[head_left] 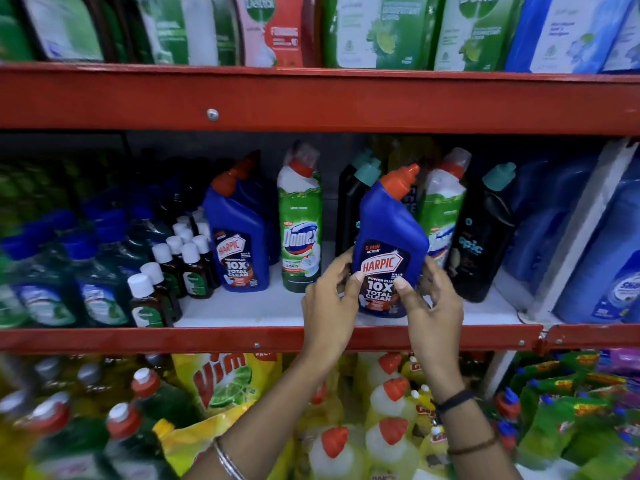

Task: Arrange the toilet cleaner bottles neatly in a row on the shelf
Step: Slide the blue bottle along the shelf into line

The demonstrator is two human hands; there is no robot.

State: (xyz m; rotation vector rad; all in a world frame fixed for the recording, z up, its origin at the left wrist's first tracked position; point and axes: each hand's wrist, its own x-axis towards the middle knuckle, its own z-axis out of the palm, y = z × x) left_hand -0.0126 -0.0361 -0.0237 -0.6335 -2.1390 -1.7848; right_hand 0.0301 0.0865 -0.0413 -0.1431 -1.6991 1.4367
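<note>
A blue Harpic bottle with an orange cap stands near the front of the white middle shelf, slightly tilted. My left hand grips its lower left side and my right hand grips its lower right side. Another blue Harpic bottle stands to the left, with more behind it. A green Domex bottle stands between the two Harpic bottles. A second Domex bottle and a black bottle with a teal cap stand to the right. Further black bottles stand at the back.
Small brown bottles with white caps and dark green bottles fill the shelf's left. Large blue containers stand at right. A red shelf beam runs overhead, with Dettol packs above. Below are yellow bottles and Vim pouches.
</note>
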